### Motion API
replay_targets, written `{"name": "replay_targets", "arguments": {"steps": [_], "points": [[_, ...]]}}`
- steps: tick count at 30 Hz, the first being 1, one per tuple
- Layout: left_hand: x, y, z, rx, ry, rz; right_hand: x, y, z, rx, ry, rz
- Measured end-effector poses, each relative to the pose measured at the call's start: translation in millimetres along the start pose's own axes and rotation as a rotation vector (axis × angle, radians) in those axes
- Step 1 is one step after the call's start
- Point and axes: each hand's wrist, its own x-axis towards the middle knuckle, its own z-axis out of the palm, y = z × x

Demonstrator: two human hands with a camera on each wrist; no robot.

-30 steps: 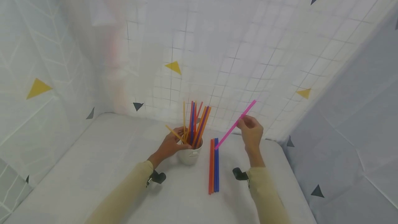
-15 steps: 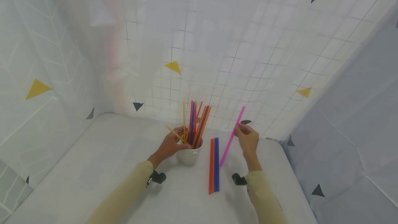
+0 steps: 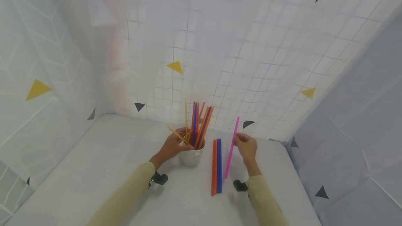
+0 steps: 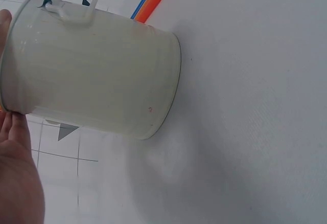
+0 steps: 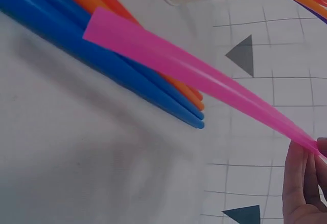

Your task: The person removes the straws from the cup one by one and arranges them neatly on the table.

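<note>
**Pink straw [image 3: 229, 160] turned and lowered beside the row**

Over the last second, the pink straw has been swung from a long slant, with its lower end seen across the top of the row, to a steeper line at the row's right. Its lower end has been brought toward the person, and it is now seen just apart from the nearer of two blue straws [image 3: 219, 166]. To the left of these, two orange-red straws [image 3: 213, 166] are laid side by side on the surface [image 3: 125, 156].

By this turn, the pink straw is judged to have been brought closer to parallel with the row, though a slight tilt is left. It is not yet released: it is pinched near its upper part between the thumb and fingers of the right hand [image 3: 246, 146]. Whether its lower end is touching the surface cannot be told.

The white pail [image 3: 190, 159] is gripped at its rim by the left hand [image 3: 171, 146], thumb at the front and fingers behind. No shift is seen there; the bunch of straws [image 3: 204, 125] is held upright and leaning inside, so the pail is judged to be well steadied.
</note>
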Motion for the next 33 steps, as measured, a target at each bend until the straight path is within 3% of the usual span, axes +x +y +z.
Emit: {"name": "replay_targets", "arguments": {"steps": [13, 21, 33], "points": [[0.9, -1.2, -0.4, -0.004, 0.003, -0.02, -3.4, 27.7, 10.4, -0.069, -0.088, 0.061], [0.2, -1.7, -0.2, 0.006, 0.005, 0.023, -6.4, 45.2, 14.6, -0.096, -0.095, 0.074], [0.4, 0.0, -0.8, 0.011, 0.001, 0.005, -9.8, 58.0, 22.0, -0.146, -0.101, 0.081]]}}
